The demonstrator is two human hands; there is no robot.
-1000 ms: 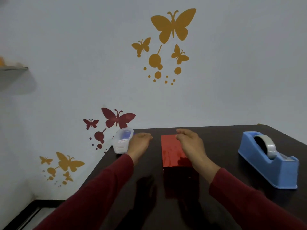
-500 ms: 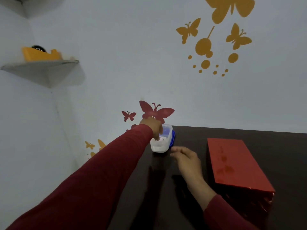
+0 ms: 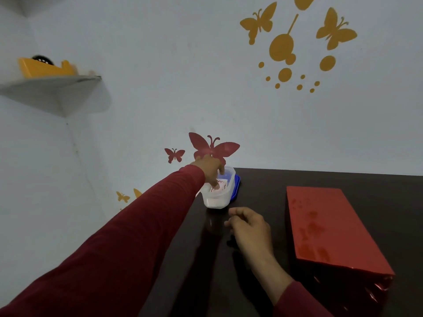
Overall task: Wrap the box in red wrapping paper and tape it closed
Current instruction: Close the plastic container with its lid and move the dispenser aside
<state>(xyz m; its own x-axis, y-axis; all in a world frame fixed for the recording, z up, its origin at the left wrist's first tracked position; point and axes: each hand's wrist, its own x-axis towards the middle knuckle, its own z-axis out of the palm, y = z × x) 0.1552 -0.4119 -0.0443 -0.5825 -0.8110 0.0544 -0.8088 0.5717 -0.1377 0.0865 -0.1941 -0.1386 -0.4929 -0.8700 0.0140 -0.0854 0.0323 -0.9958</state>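
The box [image 3: 320, 225], covered in shiny red wrapping paper, lies on the dark table [image 3: 263, 186] at the right. My left hand [image 3: 209, 167] reaches far forward, its fingers dipped into a small clear plastic container [image 3: 217, 200] at the table's far left corner. The fingertips touch a small white piece with red squiggles [image 3: 221, 186] inside; whether they pinch it is unclear. My right hand [image 3: 249, 227] hovers over the table between the container and the box, fingers loosely curled, holding nothing.
A blue lid [image 3: 237, 186] sits under or behind the container. The wall rises right behind the table's far edge. A corner shelf [image 3: 52, 88] on the left wall carries an orange object [image 3: 43, 68].
The view swung left, and the tape dispenser left the frame. My right hand came off the box. My left hand reached the container and dipped its fingers in.
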